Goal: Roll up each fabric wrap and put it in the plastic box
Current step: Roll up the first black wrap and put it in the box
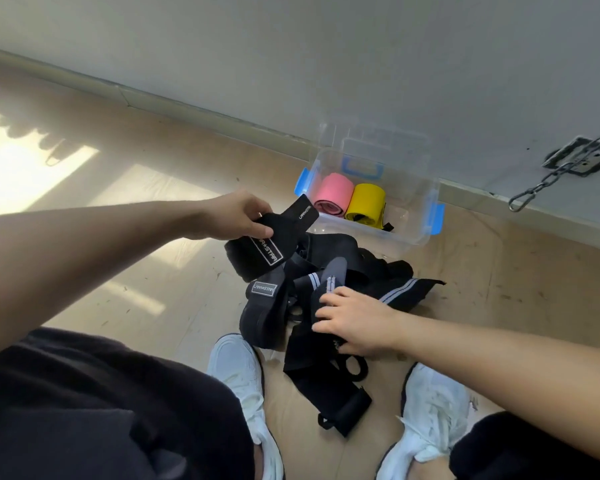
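A pile of black fabric wraps [329,271] lies on the floor between my feet and a clear plastic box [414,199] with blue clips. Inside the box lie a pink roll [333,194] and a yellow roll [366,202], side by side. My left hand [236,214] holds a black wrap with a white logo [260,251] lifted above the pile, near the box's left end. My right hand [354,320] rests on the pile, fingers pinching another black wrap [321,299] with white stripes.
A grey wall and skirting [194,110] run diagonally behind the box. A metal chain [565,164] hangs by a wall socket at right. My white shoes [238,368] stand on either side of the pile's near end. Sunlit wooden floor [94,178] stretches left.
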Available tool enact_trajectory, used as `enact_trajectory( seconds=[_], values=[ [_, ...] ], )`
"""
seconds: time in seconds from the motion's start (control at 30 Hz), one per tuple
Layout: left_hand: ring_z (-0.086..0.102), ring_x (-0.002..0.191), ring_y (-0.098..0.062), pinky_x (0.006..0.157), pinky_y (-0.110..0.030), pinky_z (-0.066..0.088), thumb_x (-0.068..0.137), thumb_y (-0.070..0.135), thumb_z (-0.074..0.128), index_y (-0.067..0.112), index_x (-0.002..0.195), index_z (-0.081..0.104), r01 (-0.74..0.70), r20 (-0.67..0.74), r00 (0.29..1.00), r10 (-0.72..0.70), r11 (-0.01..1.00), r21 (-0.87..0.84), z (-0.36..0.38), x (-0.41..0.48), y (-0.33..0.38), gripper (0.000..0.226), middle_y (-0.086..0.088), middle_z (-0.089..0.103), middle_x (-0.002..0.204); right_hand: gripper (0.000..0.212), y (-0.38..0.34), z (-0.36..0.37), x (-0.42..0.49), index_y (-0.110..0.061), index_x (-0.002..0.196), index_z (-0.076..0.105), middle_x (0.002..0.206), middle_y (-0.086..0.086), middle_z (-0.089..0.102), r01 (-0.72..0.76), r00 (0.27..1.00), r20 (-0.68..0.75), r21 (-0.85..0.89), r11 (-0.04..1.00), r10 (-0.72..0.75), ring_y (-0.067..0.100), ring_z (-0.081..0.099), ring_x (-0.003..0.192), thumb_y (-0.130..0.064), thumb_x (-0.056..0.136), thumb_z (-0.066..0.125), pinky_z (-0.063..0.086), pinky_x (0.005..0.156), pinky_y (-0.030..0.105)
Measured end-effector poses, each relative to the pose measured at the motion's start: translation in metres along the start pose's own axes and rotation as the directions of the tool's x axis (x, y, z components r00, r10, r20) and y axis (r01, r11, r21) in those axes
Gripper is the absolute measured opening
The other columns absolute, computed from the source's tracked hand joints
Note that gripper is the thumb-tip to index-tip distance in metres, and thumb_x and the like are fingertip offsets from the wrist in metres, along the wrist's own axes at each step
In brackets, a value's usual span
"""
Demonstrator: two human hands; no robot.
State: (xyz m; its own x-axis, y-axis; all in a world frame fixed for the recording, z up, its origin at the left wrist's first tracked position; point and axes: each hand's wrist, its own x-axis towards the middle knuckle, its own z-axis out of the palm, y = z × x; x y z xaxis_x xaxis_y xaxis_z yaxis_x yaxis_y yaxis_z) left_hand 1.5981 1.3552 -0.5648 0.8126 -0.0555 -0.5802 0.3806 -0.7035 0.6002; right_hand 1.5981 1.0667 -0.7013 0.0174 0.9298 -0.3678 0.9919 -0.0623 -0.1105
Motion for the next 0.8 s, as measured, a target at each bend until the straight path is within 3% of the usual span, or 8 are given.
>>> enact_trajectory(
  seconds=[0.07,0.17,0.33,0.4,0.5,0.57,0.7,0.8],
  values=[
    [0.069,0.089,-0.021,0.071,-0.025,0.052,0.099,0.01,0.064,0.007,0.11,0.068,0.01,0.012,1.0,-0.009,0.997,-0.072,0.0,-0.001,-0.006,0.011,-0.015,0.075,0.105,0.051,0.013,0.007,-0.009,-0.025,0.132,0.058,0.128,0.004,0.061,-0.073,0.994,0.074,-0.094,0.993,0.08,0.029,0.05,0.122,-0.038,0.085,0.072,0.041,0.1,0.043],
    [0.069,0.096,-0.022,0.077,-0.029,0.052,0.1,0.009,0.063,0.011,0.111,0.068,0.022,0.039,0.999,-0.019,0.997,-0.072,-0.001,-0.002,-0.013,0.013,-0.012,0.076,0.106,0.039,0.037,0.015,-0.024,-0.031,0.112,0.07,0.103,-0.001,0.065,-0.13,0.985,0.088,-0.202,0.971,0.15,0.024,0.058,0.101,-0.032,0.075,0.081,0.043,0.082,0.04],
    [0.068,0.092,-0.024,0.077,-0.034,0.051,0.1,0.009,0.062,0.019,0.102,0.069,0.036,0.01,0.999,-0.036,0.999,-0.019,-0.006,-0.002,-0.016,0.012,-0.007,0.075,0.1,0.034,0.056,0.021,-0.047,-0.03,0.125,0.067,0.129,0.0,0.056,-0.232,0.925,0.245,-0.239,0.943,0.29,0.027,0.046,0.126,-0.035,0.093,0.056,0.03,0.102,0.046],
    [0.068,0.093,-0.026,0.081,-0.038,0.053,0.101,0.01,0.061,0.021,0.097,0.068,0.04,-0.037,0.998,-0.041,0.999,-0.029,-0.01,-0.001,-0.016,0.013,-0.009,0.074,0.1,0.039,0.057,0.017,-0.052,-0.025,0.12,0.069,0.125,0.0,0.058,-0.246,0.899,0.298,-0.262,0.933,0.321,0.026,0.046,0.124,-0.045,0.092,0.052,0.029,0.103,0.045],
    [0.067,0.096,-0.029,0.079,-0.037,0.052,0.102,0.011,0.06,0.02,0.096,0.066,0.043,-0.133,0.99,-0.053,0.996,-0.076,-0.015,0.001,-0.014,0.013,-0.012,0.072,0.103,0.036,0.049,0.011,-0.048,-0.02,0.109,0.069,0.104,0.0,0.066,-0.22,0.958,0.163,-0.119,0.968,0.238,0.025,0.057,0.106,-0.047,0.09,0.056,0.038,0.089,0.039],
    [0.066,0.092,-0.026,0.07,-0.031,0.049,0.102,0.011,0.058,0.018,0.101,0.066,0.046,-0.167,0.984,-0.059,0.996,-0.081,-0.017,0.003,-0.012,0.01,-0.011,0.071,0.103,0.043,0.038,0.013,-0.04,-0.021,0.118,0.065,0.108,0.0,0.064,-0.122,0.989,0.083,-0.001,0.993,0.122,0.025,0.057,0.106,-0.05,0.087,0.064,0.044,0.086,0.037],
    [0.061,0.076,-0.015,0.047,-0.014,0.042,0.104,0.011,0.056,0.014,0.11,0.065,0.048,-0.185,0.981,-0.059,0.997,-0.059,-0.017,0.003,-0.007,0.011,-0.004,0.068,0.094,0.091,0.011,0.039,-0.033,-0.022,0.145,0.047,0.14,0.001,0.052,-0.049,0.957,0.289,0.069,0.996,0.027,0.027,0.043,0.126,-0.073,0.072,0.067,0.038,0.1,0.039],
    [0.067,0.095,-0.026,0.071,-0.029,0.051,0.101,0.011,0.06,0.017,0.106,0.067,0.048,-0.144,0.988,-0.055,0.997,-0.056,-0.013,0.004,-0.012,0.011,-0.01,0.072,0.104,0.07,0.0,0.046,-0.039,-0.024,0.12,0.063,0.116,-0.005,0.061,-0.077,0.915,0.402,0.098,0.992,0.031,0.022,0.041,0.115,-0.079,0.077,0.058,0.031,0.092,0.035]
  ],
)
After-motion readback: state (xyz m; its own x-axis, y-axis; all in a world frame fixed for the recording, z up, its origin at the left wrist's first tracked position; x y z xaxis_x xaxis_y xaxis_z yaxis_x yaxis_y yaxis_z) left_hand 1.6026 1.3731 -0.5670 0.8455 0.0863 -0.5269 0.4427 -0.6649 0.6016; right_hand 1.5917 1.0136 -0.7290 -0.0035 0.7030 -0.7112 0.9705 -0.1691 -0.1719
